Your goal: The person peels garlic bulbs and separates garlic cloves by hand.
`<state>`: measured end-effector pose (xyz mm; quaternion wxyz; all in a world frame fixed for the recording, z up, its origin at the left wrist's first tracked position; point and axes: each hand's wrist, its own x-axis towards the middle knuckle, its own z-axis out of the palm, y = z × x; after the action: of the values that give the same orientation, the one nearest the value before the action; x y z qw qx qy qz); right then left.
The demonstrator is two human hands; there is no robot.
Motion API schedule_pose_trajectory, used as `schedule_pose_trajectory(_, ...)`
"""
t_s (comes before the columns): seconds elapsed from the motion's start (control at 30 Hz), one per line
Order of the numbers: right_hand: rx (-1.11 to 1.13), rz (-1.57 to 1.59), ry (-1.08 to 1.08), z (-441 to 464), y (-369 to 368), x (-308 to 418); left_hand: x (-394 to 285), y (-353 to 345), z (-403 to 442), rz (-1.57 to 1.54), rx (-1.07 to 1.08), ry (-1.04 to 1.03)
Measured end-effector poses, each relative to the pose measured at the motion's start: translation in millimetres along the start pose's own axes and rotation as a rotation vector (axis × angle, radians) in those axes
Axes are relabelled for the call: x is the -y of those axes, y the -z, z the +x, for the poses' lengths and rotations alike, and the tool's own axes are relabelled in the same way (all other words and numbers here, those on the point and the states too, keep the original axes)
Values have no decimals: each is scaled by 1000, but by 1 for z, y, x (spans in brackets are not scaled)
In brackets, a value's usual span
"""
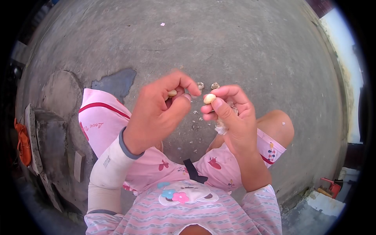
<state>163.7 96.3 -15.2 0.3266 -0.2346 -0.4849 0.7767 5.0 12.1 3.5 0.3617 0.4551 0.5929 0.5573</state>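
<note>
My right hand point(231, 113) pinches a pale peeled clove point(209, 98) between thumb and index finger. Whitish papery skin point(221, 128) hangs below its curled fingers. My left hand point(162, 105) is curled, its thumb near the index fingertip, with pale cloves point(171, 93) held in the palm. The two hands are close together but apart. Beyond them on the ground lie two small brownish-white bulb pieces, one on the left point(200, 85) and one on the right point(215, 85). Bits of skin point(195, 126) are scattered on the ground between the legs.
My legs, in pink printed trousers point(219, 164), are bent on both sides of the hands. A dark patch point(115, 82) marks the concrete ground point(235, 43). An orange object point(23, 143) lies at far left, a red-handled item point(333, 188) at lower right.
</note>
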Motion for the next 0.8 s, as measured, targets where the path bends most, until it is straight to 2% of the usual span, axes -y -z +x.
schedule_pose_trajectory(0.13, -19, -132, 96, -2, -4, 0, -7, -1, -2, -82, 20, 141)
schedule_pose_trajectory(0.23, 2, -245, 152, -3, -5, 1, 0, -1, 0, 97, 40, -39)
schedule_pose_trajectory(0.33, -26, -282, 203, -4, -7, -1, -2, -1, 0, 155, 34, -23)
schedule_pose_trajectory(0.43, -28, -568, 441, -2, -1, -8, -4, -1, -1, 225, 23, -1)
schedule_pose_trajectory(0.53, -11, -718, 555, -3, -2, -5, -5, -1, -1, 232, 42, 48)
schedule_pose_trajectory(0.63, -17, -599, 464, -3, -2, -7, -4, 0, 0, 82, 67, 140)
schedule_pose_trajectory(0.8, -70, -389, 302, -5, -7, -4, -11, 2, 1, 7, 91, 185)
